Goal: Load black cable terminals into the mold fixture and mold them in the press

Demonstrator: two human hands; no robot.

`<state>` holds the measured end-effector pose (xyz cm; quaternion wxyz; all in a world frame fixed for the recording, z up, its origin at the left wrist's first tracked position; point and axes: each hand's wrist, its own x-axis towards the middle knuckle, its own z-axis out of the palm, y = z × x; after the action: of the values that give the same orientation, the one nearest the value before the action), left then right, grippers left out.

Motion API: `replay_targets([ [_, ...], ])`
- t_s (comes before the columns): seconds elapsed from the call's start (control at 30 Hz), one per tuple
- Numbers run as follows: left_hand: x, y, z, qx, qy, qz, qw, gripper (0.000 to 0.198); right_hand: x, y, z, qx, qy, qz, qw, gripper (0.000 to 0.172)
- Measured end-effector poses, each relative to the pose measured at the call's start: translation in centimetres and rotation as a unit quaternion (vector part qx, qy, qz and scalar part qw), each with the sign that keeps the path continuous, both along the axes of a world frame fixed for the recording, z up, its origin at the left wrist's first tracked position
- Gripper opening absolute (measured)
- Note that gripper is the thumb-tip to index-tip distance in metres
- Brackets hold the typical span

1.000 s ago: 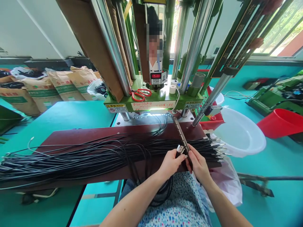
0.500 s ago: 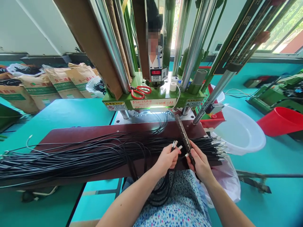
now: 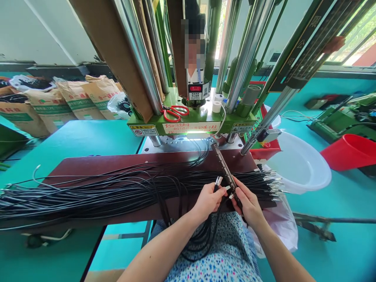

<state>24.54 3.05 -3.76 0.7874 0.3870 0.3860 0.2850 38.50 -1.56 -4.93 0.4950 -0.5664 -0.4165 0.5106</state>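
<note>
While the long cable bundle (image 3: pixel 88 192) lies across the brown board (image 3: pixel 117 161), left hand (image 3: pixel 208 201) is closed on black cables with metal tips (image 3: pixel 218 181), held just beside a slotted metal bar (image 3: pixel 225 170) gripped in right hand (image 3: pixel 249 204), both near the board's front edge

Place: factory workshop
Centre of frame: green steel moulding press (image 3: pixel 149 122) with tall chrome columns (image 3: pixel 136 58)
Upper left of frame: stacked brown paper sacks (image 3: pixel 78 103)
Right edge of frame: second green machine (image 3: pixel 331 125)
</note>
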Motion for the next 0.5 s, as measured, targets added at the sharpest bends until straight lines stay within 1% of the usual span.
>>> replay_targets([
  [0.23, 0.1, -0.09, 0.14, 0.011, 0.039, 0.003, 0.999, 0.038, -0.34, -0.31, -0.49, 0.008, -0.053, 0.024, 0.998, 0.057],
  [0.3, 0.1, -0.2, 0.18, 0.033, 0.043, 0.013, 0.998, 0.036, -0.4, -0.33, -0.63, 0.006, -0.051, 0.023, 0.998, 0.056],
  [0.4, -0.06, -0.19, 0.27, 0.107, 0.036, 0.062, 0.992, 0.037, -0.39, -0.29, -0.43, -0.011, -0.004, -0.004, 1.0, 0.053],
  [0.47, -0.32, 0.01, 0.32, 0.142, 0.038, 0.122, 0.982, 0.038, -0.35, -0.28, -0.05, -0.017, 0.023, -0.025, 0.999, 0.053],
  [0.5, -0.48, 0.14, 0.3, 0.143, 0.038, 0.151, 0.977, 0.038, -0.33, -0.27, 0.17, -0.019, 0.032, -0.033, 0.999, 0.054],
])
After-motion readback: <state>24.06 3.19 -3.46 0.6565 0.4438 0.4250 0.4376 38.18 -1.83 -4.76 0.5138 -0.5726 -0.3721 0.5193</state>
